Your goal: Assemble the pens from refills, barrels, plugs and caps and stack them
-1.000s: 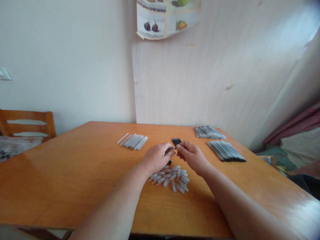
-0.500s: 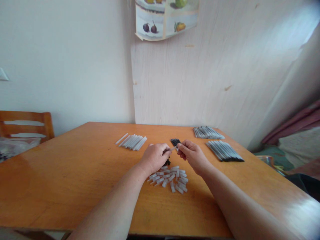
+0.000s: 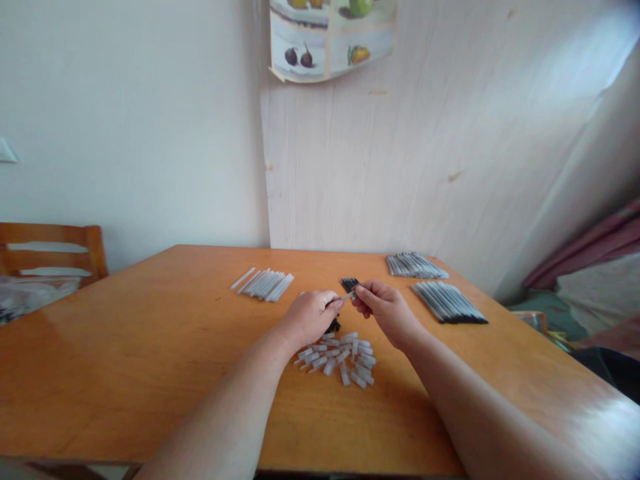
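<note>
My left hand (image 3: 311, 315) and my right hand (image 3: 383, 308) meet above the middle of the orange wooden table (image 3: 150, 353). Both are closed in a pinch on one thin grey pen part (image 3: 347, 295) held between them. Just beneath the hands lies a heap of several short clear plastic caps (image 3: 340, 357). A small bunch of black pieces (image 3: 349, 283) lies just beyond my fingers, and something small and black (image 3: 333, 327) shows under my left hand.
A row of white tubes (image 3: 264, 283) lies at the far left of centre. Two bundles of dark pens (image 3: 414, 265) (image 3: 447, 301) lie at the far right. A wooden chair (image 3: 55, 250) with a plastic bag (image 3: 30, 293) stands left. A fruit poster (image 3: 330, 37) hangs on the wall.
My hands have stayed together on the thin part, with only small finger movement. The view shifted slightly.
</note>
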`<state>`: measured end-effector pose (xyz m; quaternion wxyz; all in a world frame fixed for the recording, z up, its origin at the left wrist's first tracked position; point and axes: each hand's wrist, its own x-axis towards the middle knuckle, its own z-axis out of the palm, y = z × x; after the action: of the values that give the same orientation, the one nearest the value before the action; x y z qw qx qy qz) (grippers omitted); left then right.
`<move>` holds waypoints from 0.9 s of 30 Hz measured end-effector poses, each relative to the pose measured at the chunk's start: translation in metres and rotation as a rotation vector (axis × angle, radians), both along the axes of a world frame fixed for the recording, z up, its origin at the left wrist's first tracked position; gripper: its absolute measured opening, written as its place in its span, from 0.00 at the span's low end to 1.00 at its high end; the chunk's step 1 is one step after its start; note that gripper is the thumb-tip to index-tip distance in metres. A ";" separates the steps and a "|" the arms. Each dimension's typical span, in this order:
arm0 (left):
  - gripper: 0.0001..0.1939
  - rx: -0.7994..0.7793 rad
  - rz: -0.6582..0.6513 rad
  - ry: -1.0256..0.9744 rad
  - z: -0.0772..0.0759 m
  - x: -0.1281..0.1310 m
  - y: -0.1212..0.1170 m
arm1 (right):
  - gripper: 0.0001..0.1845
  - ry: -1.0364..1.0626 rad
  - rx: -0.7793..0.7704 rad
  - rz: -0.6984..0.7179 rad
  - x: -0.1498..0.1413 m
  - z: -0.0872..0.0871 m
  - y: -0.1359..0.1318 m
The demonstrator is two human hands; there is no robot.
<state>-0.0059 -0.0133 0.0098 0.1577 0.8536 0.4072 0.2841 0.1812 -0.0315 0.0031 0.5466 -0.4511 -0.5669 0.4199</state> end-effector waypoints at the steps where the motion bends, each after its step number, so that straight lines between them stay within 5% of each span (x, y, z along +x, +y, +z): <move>1: 0.20 -0.010 -0.006 -0.009 0.000 0.000 0.000 | 0.18 0.001 0.004 -0.005 0.000 0.000 0.000; 27: 0.09 0.151 0.069 -0.006 0.002 0.004 -0.004 | 0.18 0.131 -0.040 -0.035 -0.003 -0.003 0.000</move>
<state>-0.0020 -0.0175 0.0115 0.0845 0.8476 0.4132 0.3220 0.1786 -0.0316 -0.0002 0.5806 -0.4433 -0.5137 0.4500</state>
